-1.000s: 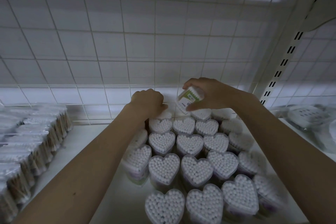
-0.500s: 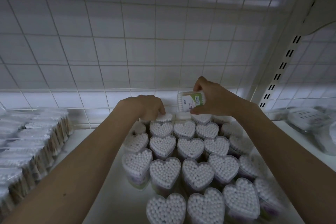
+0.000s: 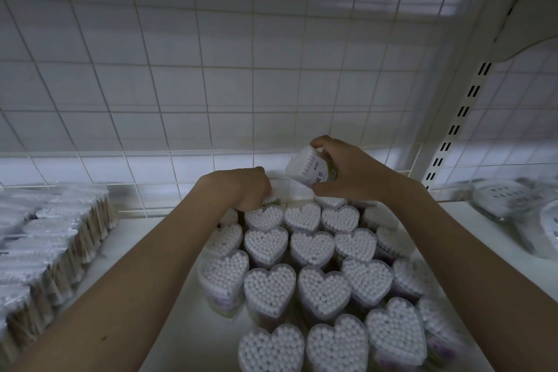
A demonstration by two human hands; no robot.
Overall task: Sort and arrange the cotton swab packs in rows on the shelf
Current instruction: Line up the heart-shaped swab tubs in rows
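Clear plastic, packed with white swab tips, forms the pack [image 3: 308,169] that the right hand [image 3: 347,172] holds lifted off the shelf, tilted on its side with its label facing the camera; thumb beneath and fingers curled over its top, the pack sits at the hand's 9 o'clock, above the back row. At about 8 o'clock from that pack, the left hand [image 3: 246,189] curls down onto the back left corner of the block, its fingers gripping what seems to be a rear pack [image 3: 270,201], though the knuckles hide most of it. Below both hands stand the heart-shaped packs [image 3: 268,288], upright and touching, in rows that run from the wire grid back panel [image 3: 211,93] toward the camera. Bare white shelf [image 3: 169,308] lies at the block's 9 o'clock, between it and the bagged wooden-stick swabs [image 3: 51,254] stacked along the left edge. At 3 o'clock a narrower strip of shelf separates the hearts from clear-wrapped white goods [image 3: 510,205], which are blurred. A slotted upright post [image 3: 459,118] rises at 1 o'clock, just beside the right hand's wrist line.
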